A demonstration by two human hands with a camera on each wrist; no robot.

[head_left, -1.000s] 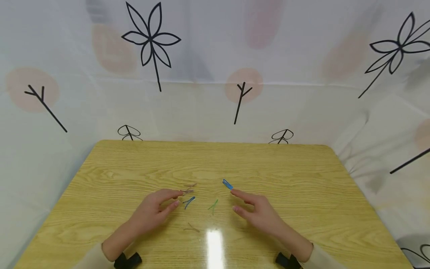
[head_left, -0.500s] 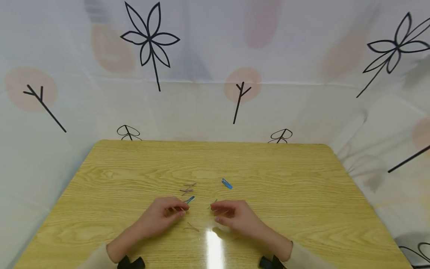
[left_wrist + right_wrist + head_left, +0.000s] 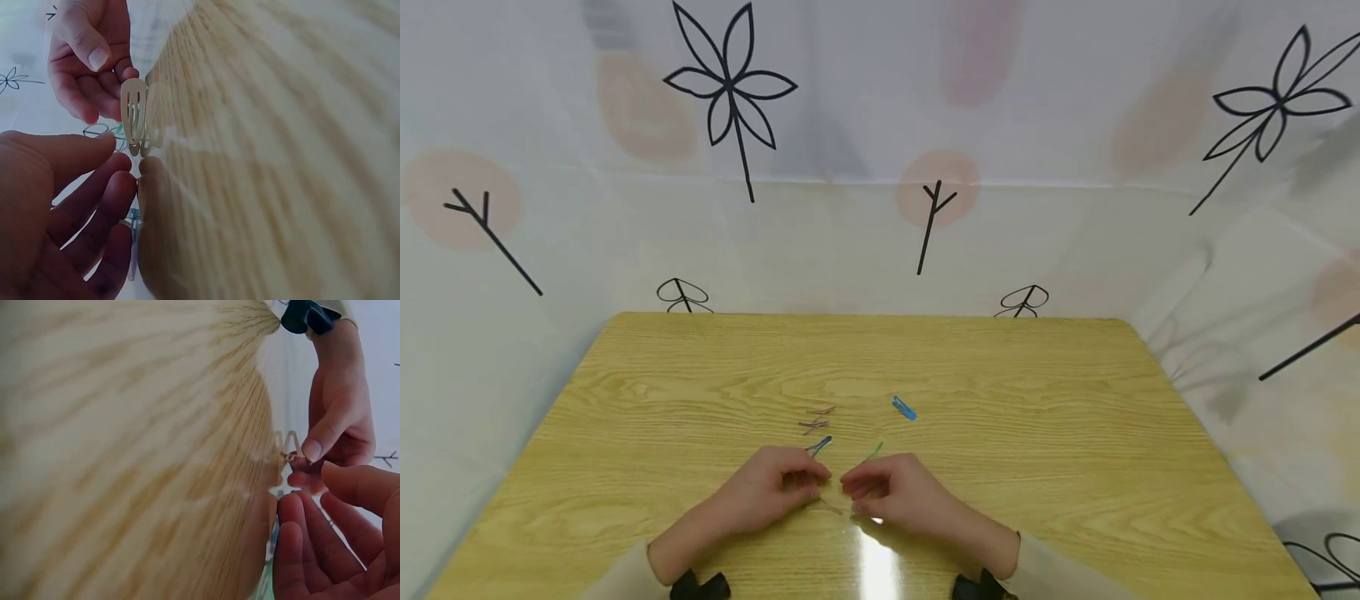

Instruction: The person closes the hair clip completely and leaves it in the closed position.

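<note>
A beige snap hair clip (image 3: 831,505) lies on the table between the hands; the left wrist view shows the clip (image 3: 134,109) just past my left fingertips. My left hand (image 3: 782,483) is low over the wood, thumb and fingers parted with nothing between them. Opposite it, my right hand (image 3: 906,496) reaches in from the right with loosely bent fingers, its thumb apart from them. In the right wrist view, the clip (image 3: 292,445) shows beside the left thumb. A green hair clip (image 3: 875,451) is partly hidden behind the right hand. A blue hair clip (image 3: 822,445) lies just beyond the left hand.
Brownish-pink hair clips (image 3: 815,425) lie farther back on the left. Another blue hair clip (image 3: 904,407) sits to their right. The wooden table (image 3: 1037,400) meets a white patterned cloth (image 3: 842,242) at its back edge.
Both hands have come nearer to the body and closer together, ending around the beige clip. The right hand has left the far blue clip and passed over the green one.
</note>
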